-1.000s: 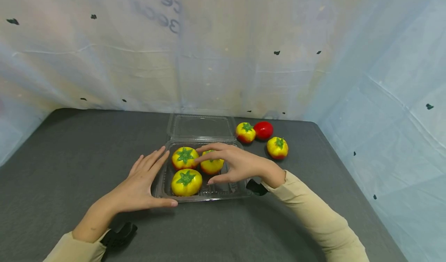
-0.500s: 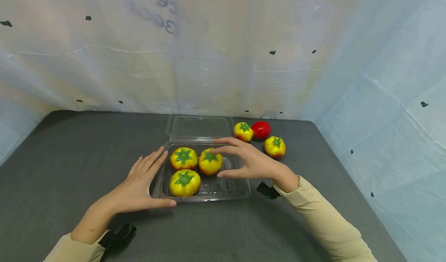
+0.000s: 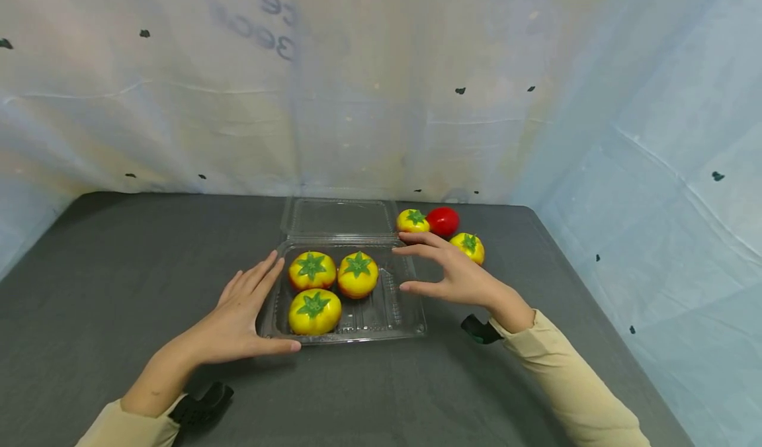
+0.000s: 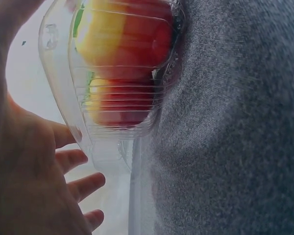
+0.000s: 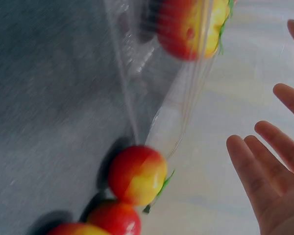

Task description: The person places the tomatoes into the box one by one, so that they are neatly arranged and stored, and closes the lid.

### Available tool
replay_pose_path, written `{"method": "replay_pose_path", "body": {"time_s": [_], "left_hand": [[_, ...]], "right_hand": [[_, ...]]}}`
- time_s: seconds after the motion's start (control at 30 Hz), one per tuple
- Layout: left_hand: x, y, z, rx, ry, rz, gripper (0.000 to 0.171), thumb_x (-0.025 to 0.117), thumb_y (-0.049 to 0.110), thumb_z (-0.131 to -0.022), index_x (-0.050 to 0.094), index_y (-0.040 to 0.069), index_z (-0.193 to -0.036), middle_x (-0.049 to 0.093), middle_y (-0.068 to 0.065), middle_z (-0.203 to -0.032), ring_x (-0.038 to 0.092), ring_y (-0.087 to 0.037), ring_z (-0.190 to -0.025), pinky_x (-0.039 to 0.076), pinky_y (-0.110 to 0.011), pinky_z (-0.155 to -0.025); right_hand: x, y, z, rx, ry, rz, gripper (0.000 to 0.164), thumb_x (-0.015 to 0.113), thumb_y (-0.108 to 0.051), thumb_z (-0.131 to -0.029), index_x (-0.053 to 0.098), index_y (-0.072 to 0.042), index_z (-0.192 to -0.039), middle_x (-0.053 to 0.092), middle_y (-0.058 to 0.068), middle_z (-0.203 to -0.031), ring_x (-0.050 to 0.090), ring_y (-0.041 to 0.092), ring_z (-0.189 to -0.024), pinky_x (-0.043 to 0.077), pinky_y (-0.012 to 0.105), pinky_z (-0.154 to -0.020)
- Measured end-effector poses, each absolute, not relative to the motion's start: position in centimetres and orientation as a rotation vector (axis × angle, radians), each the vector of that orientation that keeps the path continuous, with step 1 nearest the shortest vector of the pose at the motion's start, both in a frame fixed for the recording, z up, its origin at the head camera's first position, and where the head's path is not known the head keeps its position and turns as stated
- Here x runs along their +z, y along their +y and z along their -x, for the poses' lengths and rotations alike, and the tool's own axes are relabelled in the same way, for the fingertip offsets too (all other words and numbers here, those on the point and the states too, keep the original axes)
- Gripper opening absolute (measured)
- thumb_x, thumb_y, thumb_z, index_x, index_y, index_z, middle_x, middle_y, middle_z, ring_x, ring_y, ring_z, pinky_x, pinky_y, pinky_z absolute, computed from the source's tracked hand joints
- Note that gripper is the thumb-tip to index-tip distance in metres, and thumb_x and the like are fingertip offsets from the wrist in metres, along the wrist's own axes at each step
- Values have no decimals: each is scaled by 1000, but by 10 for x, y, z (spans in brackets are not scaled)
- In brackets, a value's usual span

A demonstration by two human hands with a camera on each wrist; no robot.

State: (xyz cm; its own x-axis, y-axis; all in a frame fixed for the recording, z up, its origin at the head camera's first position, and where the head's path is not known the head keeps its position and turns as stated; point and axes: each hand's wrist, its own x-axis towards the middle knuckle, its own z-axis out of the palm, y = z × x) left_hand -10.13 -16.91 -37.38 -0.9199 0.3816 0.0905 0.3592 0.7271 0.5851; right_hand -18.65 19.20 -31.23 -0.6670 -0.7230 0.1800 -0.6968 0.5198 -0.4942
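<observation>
Clear plastic container sits between left hand and right hand, fingers spread, gripping nothing.

head cam: far-right fruit has its lower bit hidden behind the right hand | left sleeve and right sleeve both run off the bottom | scribble too blurry to read tbh || left wrist: upper fruit chopped up top || right wrist: corner fruit mostly out of shot, boxed fruit cut off too
</observation>
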Motion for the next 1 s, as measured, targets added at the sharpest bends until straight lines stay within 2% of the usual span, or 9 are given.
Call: {"method": "replay_pose_path", "body": {"time_s": [0.23, 0.6, 0.8, 1.0], "left_hand": [[-374, -170, 101, 975, 2875, -619, 124, 77, 62, -68, 5, 11, -156, -1, -14, -162, 7, -46, -144, 1, -67, -110], [-376, -170, 101, 976, 2882, -621, 124, 76, 63, -68, 4, 12, -156, -1, -14, -162, 8, -47, -143, 1, -68, -109], [-376, -170, 101, 976, 2881, -616, 125, 76, 63, -68, 4, 13, -156, -2, -13, -162, 8, -46, -144, 1, -67, -110], [-376, -171, 102, 978, 2879, -615, 125, 76, 63, -68, 4, 13, -156, -2, -14, -162, 7, -46, -144, 1, -67, -110]], "right_hand": [[-320, 212, 190, -882, 2757, 1191, 52, 74, -31, -84, 59, -15, -132, 44, 12, -144, 45, 26, -130, 43, 50, -102], [-334, 237, 196, -884, 2923, 1084, 50, 74, -26, -84, 60, -14, -130, 46, 14, -143, 43, 31, -131, 39, 58, -102], [-340, 247, 197, -895, 2946, 1047, 50, 74, -24, -84, 59, -13, -131, 46, 15, -143, 48, 32, -125, 52, 52, -86], [-345, 252, 200, -861, 2976, 1023, 50, 74, -24, -84, 59, -12, -131, 45, 17, -142, 49, 34, -122, 53, 50, -80]]}}
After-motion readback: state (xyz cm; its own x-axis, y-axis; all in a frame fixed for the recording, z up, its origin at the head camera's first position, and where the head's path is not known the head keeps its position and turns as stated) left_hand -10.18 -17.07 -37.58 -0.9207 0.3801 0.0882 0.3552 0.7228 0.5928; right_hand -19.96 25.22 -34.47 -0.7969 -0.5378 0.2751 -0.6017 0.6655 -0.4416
